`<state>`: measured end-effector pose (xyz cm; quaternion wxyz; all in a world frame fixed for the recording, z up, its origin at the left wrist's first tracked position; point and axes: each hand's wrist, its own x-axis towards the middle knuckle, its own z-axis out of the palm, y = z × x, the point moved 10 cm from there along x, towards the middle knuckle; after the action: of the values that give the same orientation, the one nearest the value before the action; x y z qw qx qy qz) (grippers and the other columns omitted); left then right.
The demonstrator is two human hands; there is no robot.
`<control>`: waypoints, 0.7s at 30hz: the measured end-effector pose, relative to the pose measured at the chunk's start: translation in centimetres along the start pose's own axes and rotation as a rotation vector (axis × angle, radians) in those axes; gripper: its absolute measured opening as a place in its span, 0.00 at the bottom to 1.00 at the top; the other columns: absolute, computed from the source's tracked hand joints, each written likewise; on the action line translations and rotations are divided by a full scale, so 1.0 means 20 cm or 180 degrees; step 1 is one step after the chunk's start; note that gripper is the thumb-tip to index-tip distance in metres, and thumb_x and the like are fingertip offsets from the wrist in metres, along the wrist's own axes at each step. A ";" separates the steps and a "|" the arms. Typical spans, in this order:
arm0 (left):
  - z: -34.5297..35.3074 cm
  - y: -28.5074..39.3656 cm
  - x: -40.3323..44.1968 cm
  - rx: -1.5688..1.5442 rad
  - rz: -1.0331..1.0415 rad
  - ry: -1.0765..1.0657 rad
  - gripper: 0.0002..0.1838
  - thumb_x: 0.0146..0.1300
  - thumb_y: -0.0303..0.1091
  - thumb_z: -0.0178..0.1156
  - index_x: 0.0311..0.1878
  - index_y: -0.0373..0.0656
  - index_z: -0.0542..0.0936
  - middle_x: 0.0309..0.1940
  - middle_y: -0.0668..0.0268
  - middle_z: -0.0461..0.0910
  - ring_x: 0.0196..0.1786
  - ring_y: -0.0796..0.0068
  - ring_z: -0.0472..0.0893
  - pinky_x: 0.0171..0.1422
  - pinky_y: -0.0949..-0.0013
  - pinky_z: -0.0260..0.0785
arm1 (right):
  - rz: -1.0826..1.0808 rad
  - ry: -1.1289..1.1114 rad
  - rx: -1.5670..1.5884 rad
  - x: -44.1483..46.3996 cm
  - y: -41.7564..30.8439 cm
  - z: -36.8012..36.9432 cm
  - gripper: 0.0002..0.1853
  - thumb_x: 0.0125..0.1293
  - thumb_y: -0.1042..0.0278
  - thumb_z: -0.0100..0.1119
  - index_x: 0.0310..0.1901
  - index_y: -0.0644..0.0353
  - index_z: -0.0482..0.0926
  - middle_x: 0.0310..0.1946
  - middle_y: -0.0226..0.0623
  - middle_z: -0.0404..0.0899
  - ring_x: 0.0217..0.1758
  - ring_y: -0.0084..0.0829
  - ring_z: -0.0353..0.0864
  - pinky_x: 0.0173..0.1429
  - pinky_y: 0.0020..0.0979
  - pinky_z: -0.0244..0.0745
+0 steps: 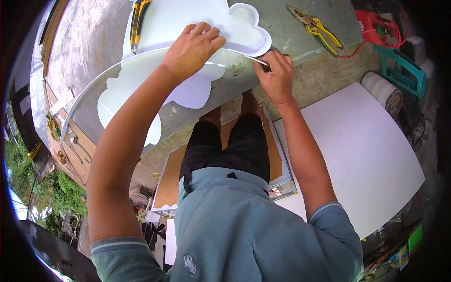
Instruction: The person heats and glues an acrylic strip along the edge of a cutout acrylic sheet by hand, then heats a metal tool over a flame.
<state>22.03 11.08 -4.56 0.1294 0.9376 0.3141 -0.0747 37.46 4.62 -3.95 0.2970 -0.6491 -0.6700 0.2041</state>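
A white cloud-shaped panel [188,23] with a raised rim lies on the grey worktop [277,28]. My left hand [195,49] rests at its near edge, fingers bent and pressed down around the rim. A long thin pale strip [87,91] curves from the left, passes under my left hand and ends near my right. My right hand [277,70] pinches this strip's end beside the panel's lobed corner. Below the strip lie white scalloped cut-outs [190,94]. A yellow and black cutter [137,23] lies on the panel's left part.
Yellow-handled pliers [317,30] lie at the worktop's upper right. Beyond are a red plastic object [376,30] and a teal stool [404,70]. A large white sheet [357,150] is at the right, near a cylindrical can [383,91]. Brown board [169,174] lies below the worktop.
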 end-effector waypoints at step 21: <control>-0.01 0.00 0.00 -0.0033 -0.0004 -0.0047 0.16 0.61 0.22 0.59 0.52 0.47 0.76 0.53 0.64 0.77 0.65 0.60 0.73 0.75 0.57 0.62 | 0.0005 0.0051 0.0011 0.01 0.00 0.00 0.12 0.55 0.70 0.73 0.32 0.53 0.75 0.26 0.29 0.74 0.32 0.36 0.76 0.44 0.36 0.64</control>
<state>22.04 11.18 -4.32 0.1365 0.9361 0.3141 -0.0800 37.53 4.87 -3.85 0.3034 -0.6507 -0.6667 0.2003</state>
